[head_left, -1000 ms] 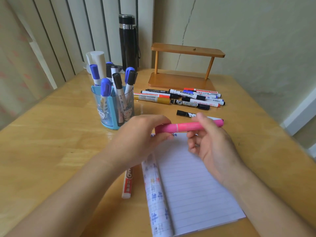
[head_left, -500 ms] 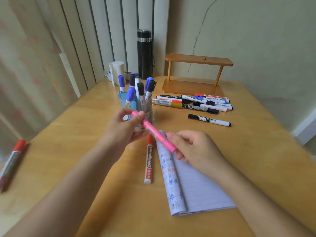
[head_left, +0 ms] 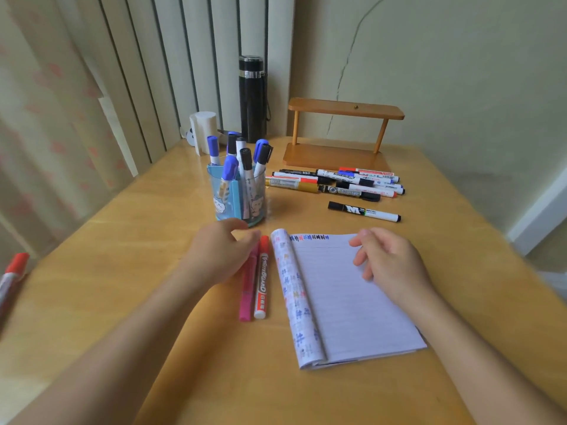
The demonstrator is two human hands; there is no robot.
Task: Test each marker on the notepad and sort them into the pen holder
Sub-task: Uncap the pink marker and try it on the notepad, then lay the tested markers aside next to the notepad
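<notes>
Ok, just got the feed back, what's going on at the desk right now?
A person is sorting markers at a wooden table. The left hand lies over the top end of a pink marker, which lies flat beside a red whiteboard marker, left of the open notepad. The right hand hovers over the notepad, holding nothing. Several markers stand in the pen holder; a pile of loose markers lies by the wooden shelf.

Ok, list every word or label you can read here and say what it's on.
"WHITEBOARD": on the red-capped marker beside the notepad; characters below it are blurred.
"M": on the lone black-and-white marker.
Labels on the marker pile: too small to read.
Marks atop the notepad page: not legible.
</notes>
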